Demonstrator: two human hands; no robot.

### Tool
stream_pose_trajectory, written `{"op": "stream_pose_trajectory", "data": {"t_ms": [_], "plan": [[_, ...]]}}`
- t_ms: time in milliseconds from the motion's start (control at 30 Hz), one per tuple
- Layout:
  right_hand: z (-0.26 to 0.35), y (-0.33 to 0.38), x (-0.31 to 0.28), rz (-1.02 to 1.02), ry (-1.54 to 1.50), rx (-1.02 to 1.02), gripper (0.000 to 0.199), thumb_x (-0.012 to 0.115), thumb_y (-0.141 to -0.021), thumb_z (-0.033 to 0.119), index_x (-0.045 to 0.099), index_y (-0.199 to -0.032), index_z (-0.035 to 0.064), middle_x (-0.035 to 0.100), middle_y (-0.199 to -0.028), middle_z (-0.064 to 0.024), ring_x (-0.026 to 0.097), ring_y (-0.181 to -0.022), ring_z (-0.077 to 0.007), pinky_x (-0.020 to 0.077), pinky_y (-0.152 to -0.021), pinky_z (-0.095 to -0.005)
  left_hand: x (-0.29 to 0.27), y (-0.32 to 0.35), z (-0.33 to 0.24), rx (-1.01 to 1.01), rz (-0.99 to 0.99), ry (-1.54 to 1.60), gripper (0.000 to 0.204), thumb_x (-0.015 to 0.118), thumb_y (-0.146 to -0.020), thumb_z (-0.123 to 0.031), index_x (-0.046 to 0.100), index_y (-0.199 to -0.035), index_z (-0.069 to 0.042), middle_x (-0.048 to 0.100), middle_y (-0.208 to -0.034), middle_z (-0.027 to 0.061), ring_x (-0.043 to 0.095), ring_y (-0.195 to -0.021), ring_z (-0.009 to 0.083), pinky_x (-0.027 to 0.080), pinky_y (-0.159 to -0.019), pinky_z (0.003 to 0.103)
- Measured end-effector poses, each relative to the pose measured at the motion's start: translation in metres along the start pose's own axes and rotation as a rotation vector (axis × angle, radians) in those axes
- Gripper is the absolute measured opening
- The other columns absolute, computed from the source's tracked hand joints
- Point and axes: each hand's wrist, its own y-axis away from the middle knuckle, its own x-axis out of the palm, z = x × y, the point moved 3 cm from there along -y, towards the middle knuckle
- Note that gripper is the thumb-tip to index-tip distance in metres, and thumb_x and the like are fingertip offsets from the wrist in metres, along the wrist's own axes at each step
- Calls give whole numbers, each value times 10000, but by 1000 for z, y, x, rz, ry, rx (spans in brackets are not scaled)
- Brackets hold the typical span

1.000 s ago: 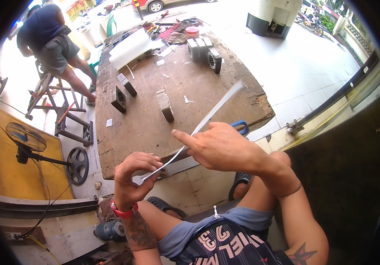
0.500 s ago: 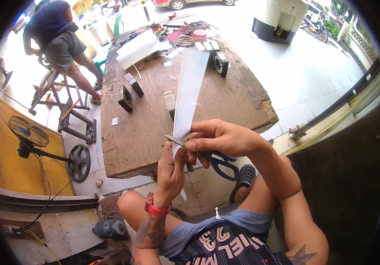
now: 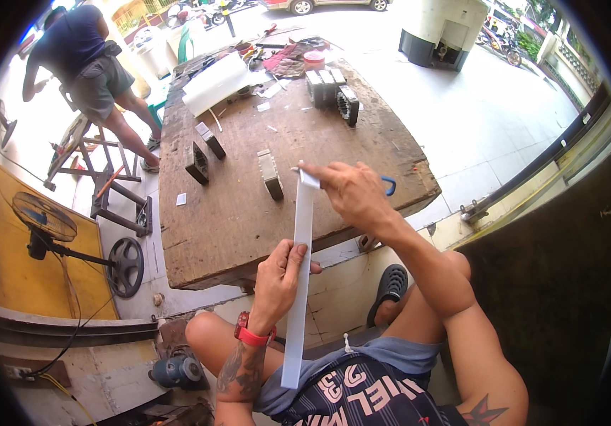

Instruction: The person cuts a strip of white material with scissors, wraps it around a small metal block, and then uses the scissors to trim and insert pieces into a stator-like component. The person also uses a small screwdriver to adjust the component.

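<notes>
A long white strip of thin sheet [image 3: 298, 312] runs upright from above the table's near edge down to my lap. Around its middle my left hand [image 3: 278, 278] is closed, thumb on the face of the strip. At the upper end, which looks folded over, my right hand [image 3: 354, 192] grips with its fingers. The blue handle of a pair of scissors [image 3: 388, 186] sticks out behind that hand; the rest is mostly hidden. Just left of the strip's top a slotted metal core [image 3: 270, 175] stands on the wooden table [image 3: 234, 220].
More metal cores [image 3: 197, 163] stand on the table's left and far right. A white sheet [image 3: 217, 84], a reddish cloth [image 3: 288, 60] and a pink tub [image 3: 314, 59] lie farther back. A fan [image 3: 46, 216] is at left; a person [image 3: 96, 67] stands beyond a metal stand [image 3: 117, 199].
The strip has swung down, so more of it hangs below my left hand. My right hand has moved up and away to its upper end, taking the scissors off the middle.
</notes>
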Motion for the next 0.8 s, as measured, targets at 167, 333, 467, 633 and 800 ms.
{"op": "stream_pose_trajectory", "data": {"t_ms": [167,333,467,633,800], "plan": [[-53,-29,-58,55,219,535,341,552,-1080,239,697,-1388,254,766,-1024,-45,703,-914,-215,550,-874,-421,6,40,3,-96,175,-36,328,510,-1131,-303,652,-1035,-23,787,-813,70,615,-620,77,490,-601,267],[-60,-11,-29,142,140,264,313,552,-1079,293,726,-1324,206,733,-1027,-112,728,-984,-281,573,-874,-433,4,44,30,-173,-68,251,377,467,-1147,-351,624,-1072,-17,790,-903,123,697,-756,112,536,-673,265],[-76,-2,7,-1,299,82,310,616,-1034,288,739,-1290,163,698,-1035,-93,665,-1063,-289,505,-951,-436,12,31,49,-190,-34,404,375,462,-1147,-365,608,-1112,-21,785,-951,138,735,-840,151,569,-729,279],[-79,-5,-11,-101,290,70,254,619,-1025,262,740,-1190,112,682,-1057,-110,647,-1085,-299,486,-965,-448,19,32,53,-236,5,476,369,458,-1149,-358,599,-1135,-17,783,-967,140,738,-880,162,576,-780,291],[-67,24,-63,294,360,385,281,631,-1003,235,687,-1234,86,669,-1154,-147,647,-1156,-335,518,-959,-479,18,31,56,-243,7,512,370,454,-1148,-365,596,-1145,-24,781,-970,142,741,-887,174,582,-778,305]]}}
